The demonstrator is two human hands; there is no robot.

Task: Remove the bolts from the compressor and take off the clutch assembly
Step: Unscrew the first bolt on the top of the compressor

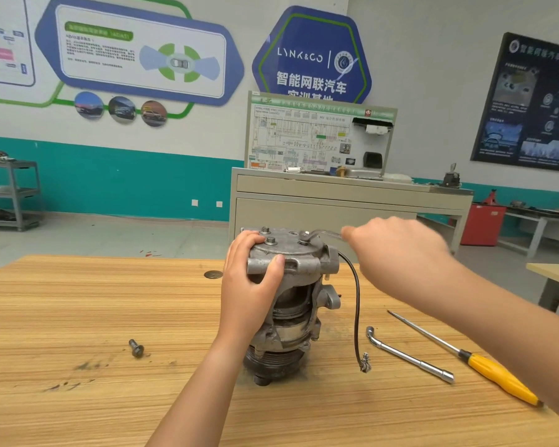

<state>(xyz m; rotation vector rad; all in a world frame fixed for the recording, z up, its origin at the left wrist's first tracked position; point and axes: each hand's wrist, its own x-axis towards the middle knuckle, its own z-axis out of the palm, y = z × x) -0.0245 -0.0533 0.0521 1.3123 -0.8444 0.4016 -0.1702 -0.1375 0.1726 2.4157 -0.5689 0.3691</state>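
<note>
A loose flanged bolt [136, 347] lies on the wood-grain table [78, 301], left of the left forearm. A chrome L-shaped socket wrench [407, 354] and a yellow-handled screwdriver [497, 375] lie beneath the right forearm. The left hand [252, 279] wraps around the top of the cast-grey compressor [297, 304], which stands pulley down. Just beside it, the blurred right hand [400, 253] grips a bent wrench [320, 234] seated on a top bolt [304, 242]. A black wire [356, 304] droops below that hand. A beige cabinet [336, 201] stands beyond.

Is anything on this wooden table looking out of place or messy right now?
Mostly minor: one loose grey bolt lies alone left of the grey metal compressor, near dark smudges on the wooden table. The compressor's black wire dangles unconnected on its right.
</note>
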